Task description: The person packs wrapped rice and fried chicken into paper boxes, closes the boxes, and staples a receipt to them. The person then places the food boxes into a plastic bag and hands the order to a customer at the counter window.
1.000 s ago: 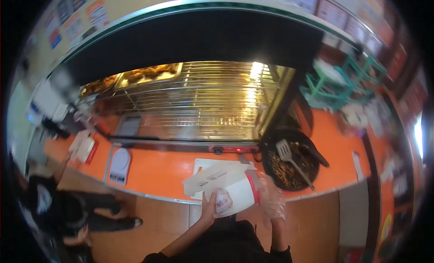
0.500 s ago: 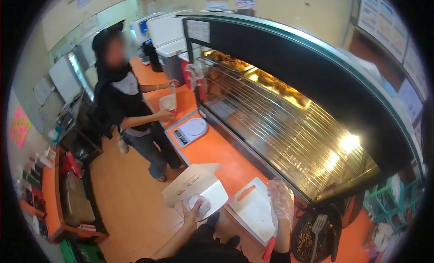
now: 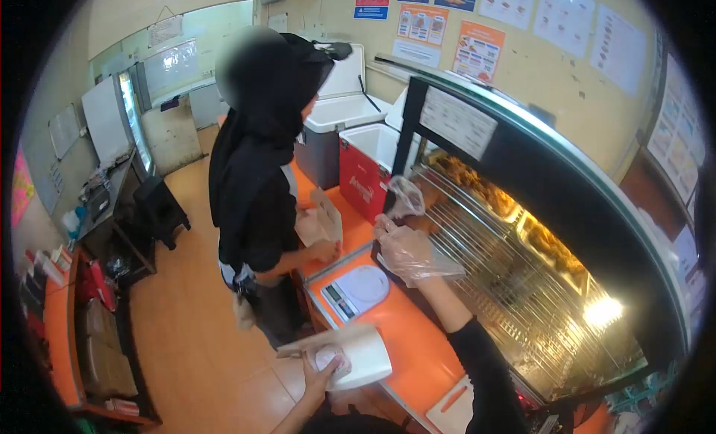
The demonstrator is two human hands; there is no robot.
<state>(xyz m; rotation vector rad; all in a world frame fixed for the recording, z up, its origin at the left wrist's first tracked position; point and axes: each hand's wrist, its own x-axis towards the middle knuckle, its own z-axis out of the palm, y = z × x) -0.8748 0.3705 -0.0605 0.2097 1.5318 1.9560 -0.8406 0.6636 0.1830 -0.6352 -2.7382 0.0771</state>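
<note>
Left hand [image 3: 317,376]: bare, closed on the near side of the box [image 3: 371,365]. The thumb presses on the wrapped packet [image 3: 325,353] inside; the fingers beneath are mostly hidden. The box is open, lid raised, and is held above the front edge of the table [image 3: 421,352], between the scale [image 3: 367,286] and the board [image 3: 453,409]. The packet sits at the end of the box nearest the thumb.

Right hand [image 3: 406,249]: covered by a clear glove, raised in front of the left end of the case [image 3: 570,191], fingers bent. It is just beside the crumpled plastic [image 3: 406,197] at that end of the case; whether the fingers pinch or touch it cannot be told.

Scale: flat on the table, near the front edge, display toward that edge. Board: flat on the table, at the front edge, partly covered by the right sleeve [image 3: 485,374].

Case: along the back of the table; trays of food [image 3: 553,247] are lit inside. Red cooler [image 3: 365,179]: beyond the left end of the case. Co-worker [image 3: 253,180]: standing at the front edge of the table, both hands at a second open box [image 3: 328,216].
</note>
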